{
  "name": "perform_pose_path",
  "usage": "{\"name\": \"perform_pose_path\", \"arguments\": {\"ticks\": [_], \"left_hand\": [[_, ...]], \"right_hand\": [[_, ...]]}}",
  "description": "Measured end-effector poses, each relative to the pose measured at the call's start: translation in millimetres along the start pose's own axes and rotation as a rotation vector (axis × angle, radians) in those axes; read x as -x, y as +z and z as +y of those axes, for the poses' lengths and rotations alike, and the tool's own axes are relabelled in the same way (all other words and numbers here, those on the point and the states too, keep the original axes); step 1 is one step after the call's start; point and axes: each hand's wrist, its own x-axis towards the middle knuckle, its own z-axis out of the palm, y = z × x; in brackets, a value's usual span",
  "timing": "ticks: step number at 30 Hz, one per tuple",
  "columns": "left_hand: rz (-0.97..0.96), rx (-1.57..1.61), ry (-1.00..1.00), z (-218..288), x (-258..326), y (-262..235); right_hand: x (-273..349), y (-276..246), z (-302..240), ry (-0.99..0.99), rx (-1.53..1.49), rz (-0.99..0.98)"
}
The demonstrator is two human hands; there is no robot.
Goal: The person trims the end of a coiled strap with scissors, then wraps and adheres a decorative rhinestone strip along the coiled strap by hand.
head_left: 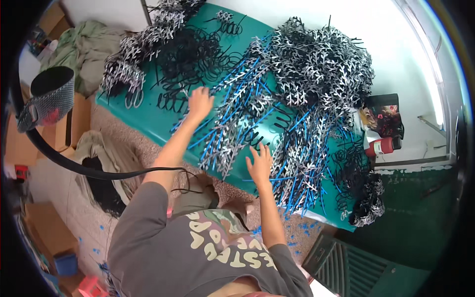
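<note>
My left hand [200, 103] is over the middle of the green table, its fingers curled down and close together beside a black spiral coil [170, 101]. What they hold, if anything, is hidden. Nearer to me, my right hand [260, 163] has its fingers spread and nothing gripped, next to another black coil [256, 140]. Between and around both hands lie silver-and-black leafy artificial sprigs [230, 143] with blue stems [203, 140]. A second bunch of blue-stemmed sprigs [302, 163] lies to the right of my right hand.
A large pile of silvery sprigs [321, 69] covers the table's [153, 126] far right, with tangled black coils [185, 54] at the far left. A red bottle [383, 146] stands by the right edge. At left, a bendable black arm [99, 172] carries a mesh-covered head [52, 94].
</note>
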Motion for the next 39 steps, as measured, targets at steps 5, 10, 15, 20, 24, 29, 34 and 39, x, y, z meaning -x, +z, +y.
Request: {"name": "perform_pose_path", "arguments": {"ticks": [5, 10, 15, 20, 24, 29, 34, 39], "left_hand": [[-0.491, -0.182, 0.032, -36.6, -47.7, 4.4], [-0.191, 0.213, 0.093, 5.9, -95.2, -73.4], [-0.428, 0.732, 0.11, 49.0, -127.4, -184.5], [-0.622, 0.94, 0.08, 42.9, -117.8, -295.9], [-0.661, 0.757, 0.038, -2.0, -99.4, -351.6], [-0.965, 0.624, -0.057, -61.0, -69.3, -338.1], [-1.274, 0.671, -0.14, -47.5, -38.3, -265.6], [-1.289, 0.75, -0.106, -16.5, -24.2, -192.8]], "right_hand": [[-23.3, -1.4, 13.3, 0.174, 0.024, 0.15], [-69.8, -34.0, -18.4, 0.16, -0.157, 0.383], [-169.1, -16.7, -74.0, 0.525, -1.643, -0.028], [-233.9, -15.1, -88.8, 0.832, -2.537, 0.185], [-255.1, -15.6, -58.6, 0.621, -2.46, 0.597], [-194.0, -123.8, -34.3, 0.414, -1.991, 0.569], [-88.5, -202.6, 43.5, 0.147, -2.106, 0.722], [-5.3, -216.8, 104.8, 0.623, -1.375, 0.947]]}}
